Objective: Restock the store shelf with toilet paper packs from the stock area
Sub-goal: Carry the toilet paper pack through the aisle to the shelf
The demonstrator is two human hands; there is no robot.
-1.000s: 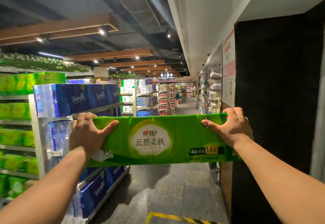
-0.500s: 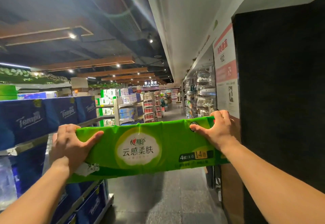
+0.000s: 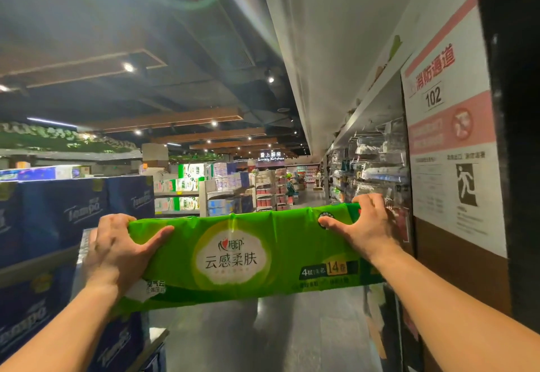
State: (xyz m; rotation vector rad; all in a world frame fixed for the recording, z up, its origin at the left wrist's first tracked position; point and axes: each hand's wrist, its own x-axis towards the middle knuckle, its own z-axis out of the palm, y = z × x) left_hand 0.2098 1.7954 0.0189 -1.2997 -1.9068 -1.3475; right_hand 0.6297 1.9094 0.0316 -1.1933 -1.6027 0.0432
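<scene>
- Green toilet paper pack (image 3: pixel 233 257) is up at chest height, held crosswise over the aisle floor (image 3: pixel 263 339); it rests on no shelf yet
- Left hand (image 3: pixel 117 251) grips the left end, thumb across the front, fingers (image 3: pixel 115 219) curled over the top edge; right hand (image 3: pixel 365 228) does the same at the right end
- Risk one: that wrap looks slick and soft; held only at the ends, the long pack could sag or slide out
- Risk two: the right end sits very near the wall with the exit sign (image 3: pixel 453 149); a swing that way could snag it
- Risk three: blue packs (image 3: pixel 73 211) stand close on the left shelf; a wide turn might knock them
</scene>
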